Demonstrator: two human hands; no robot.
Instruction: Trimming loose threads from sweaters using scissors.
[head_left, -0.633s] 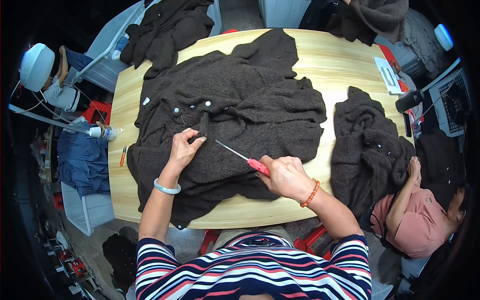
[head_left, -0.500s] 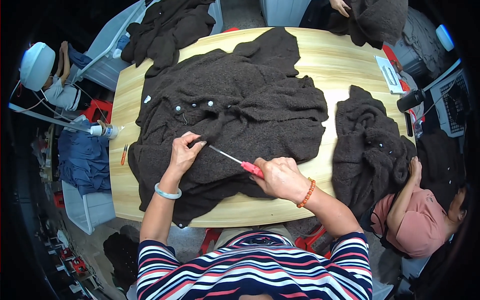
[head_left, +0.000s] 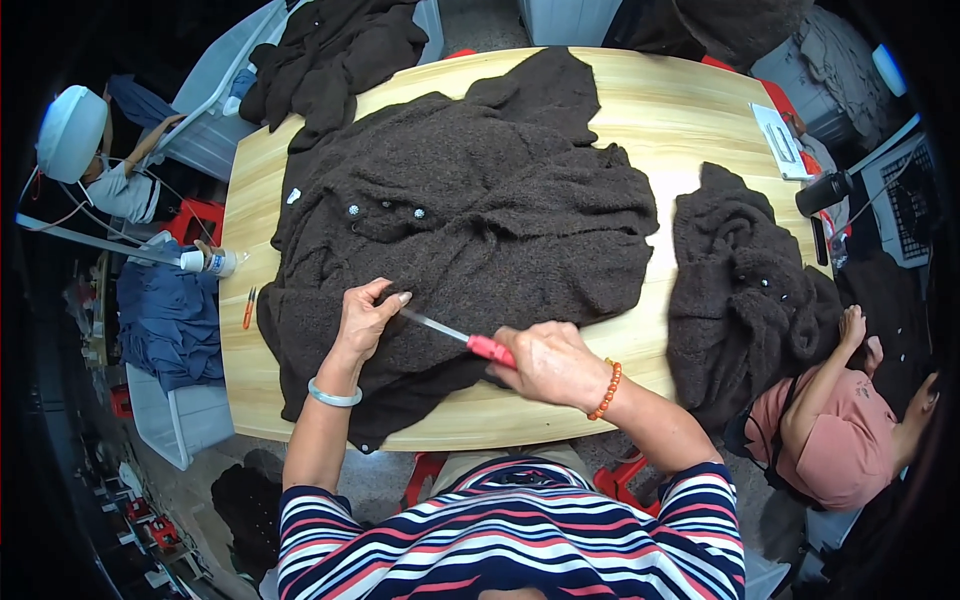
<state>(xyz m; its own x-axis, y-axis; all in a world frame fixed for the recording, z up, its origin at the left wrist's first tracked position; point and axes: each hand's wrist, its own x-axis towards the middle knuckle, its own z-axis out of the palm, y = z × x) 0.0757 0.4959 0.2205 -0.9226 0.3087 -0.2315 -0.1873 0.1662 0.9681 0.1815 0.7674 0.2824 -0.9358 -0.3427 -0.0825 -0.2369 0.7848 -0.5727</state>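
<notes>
A dark brown knit garment (head_left: 480, 180) lies spread and rumpled on the table in front of me. My left hand (head_left: 362, 318) pinches its fabric between thumb and fingers, near the front edge. In my right hand (head_left: 550, 362) is a red-handled tool (head_left: 490, 350) with a thin pale metal shaft, perhaps a screwdriver or a hook. Its shaft points up and left, and the tip reaches my left thumb, where I cannot make out its shape. Shiny round buttons (head_left: 419, 213) sit on the garment beyond my hands.
Another brown garment (head_left: 730, 290) lies at the right, beside a co-worker in a pink top (head_left: 850, 430). Small orange snips (head_left: 249, 308) lie on the wooden table (head_left: 250, 400) at left. A black bottle (head_left: 823, 194) and a white lamp (head_left: 75, 130) flank the table.
My right hand has shifted slightly left with the tool. The raised fold near my left hand has flattened. A co-worker's hand at the far right has left view.
</notes>
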